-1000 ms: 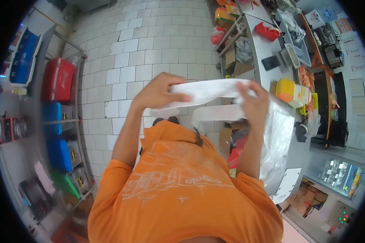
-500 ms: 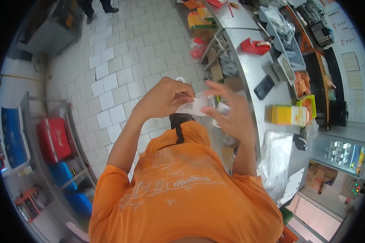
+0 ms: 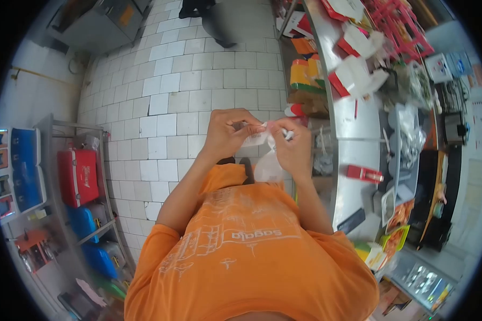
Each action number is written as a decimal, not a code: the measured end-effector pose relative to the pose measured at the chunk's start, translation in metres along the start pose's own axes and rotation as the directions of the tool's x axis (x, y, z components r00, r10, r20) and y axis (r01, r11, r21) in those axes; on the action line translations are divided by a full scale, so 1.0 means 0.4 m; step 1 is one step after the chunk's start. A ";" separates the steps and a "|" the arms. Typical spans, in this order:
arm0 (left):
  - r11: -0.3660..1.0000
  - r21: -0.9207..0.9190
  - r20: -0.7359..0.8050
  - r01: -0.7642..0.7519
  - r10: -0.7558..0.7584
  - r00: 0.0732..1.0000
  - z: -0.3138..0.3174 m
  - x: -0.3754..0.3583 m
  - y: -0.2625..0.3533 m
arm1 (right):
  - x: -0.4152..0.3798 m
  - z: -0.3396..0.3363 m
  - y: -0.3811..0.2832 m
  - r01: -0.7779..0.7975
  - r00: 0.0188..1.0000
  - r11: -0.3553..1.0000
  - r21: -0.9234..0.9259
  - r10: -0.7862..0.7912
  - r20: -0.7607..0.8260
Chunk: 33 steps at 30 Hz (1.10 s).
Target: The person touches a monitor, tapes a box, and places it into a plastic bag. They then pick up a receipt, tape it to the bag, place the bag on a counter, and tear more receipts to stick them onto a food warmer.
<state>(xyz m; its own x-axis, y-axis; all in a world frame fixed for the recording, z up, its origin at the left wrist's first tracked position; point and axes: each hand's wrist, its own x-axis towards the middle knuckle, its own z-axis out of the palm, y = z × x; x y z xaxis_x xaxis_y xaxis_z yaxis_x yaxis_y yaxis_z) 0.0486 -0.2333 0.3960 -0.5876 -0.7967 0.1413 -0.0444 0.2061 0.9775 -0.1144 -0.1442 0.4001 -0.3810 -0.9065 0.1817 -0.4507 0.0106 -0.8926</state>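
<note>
In front of my orange shirt, my left hand [image 3: 227, 134] pinches a small white printed slip of paper [image 3: 256, 139] between thumb and fingers. My right hand [image 3: 294, 150] is closed close beside it, fingertips meeting the left thumb at the slip's upper corner. Something white [image 3: 288, 135] pokes out between the right-hand fingers, too small to name. A whitish, see-through bag [image 3: 269, 168] hangs below the right hand, its top gathered near those fingers.
On my right runs a steel table [image 3: 353, 144] with a red tape dispenser [image 3: 364, 174], a phone [image 3: 351, 221] and white-and-red packages [image 3: 356, 77]. A shelf rack with a red box [image 3: 78, 177] stands left. A person's dark shoes [image 3: 225, 43] show ahead on the tiled floor.
The view has swung toward the table's far end. My right hand, spread and blurred before, has closed its fingers next to the left at the slip. The hanging bag now shows plainly.
</note>
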 end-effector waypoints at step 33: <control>0.560 -0.828 -0.063 0.022 -0.132 0.989 -0.767 1.281 -0.325 | 1.250 0.351 0.184 -0.447 0.885 0.884 0.134 0.415 0.212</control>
<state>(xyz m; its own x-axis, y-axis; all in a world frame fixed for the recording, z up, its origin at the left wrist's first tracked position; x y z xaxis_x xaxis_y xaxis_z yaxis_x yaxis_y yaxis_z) 0.0010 -0.8425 0.3894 -0.5244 -0.8512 0.0205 0.6314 -0.3726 0.6801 -0.2247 -0.6559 0.3672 -0.3532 -0.8870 -0.2974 -0.1204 0.3584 -0.9258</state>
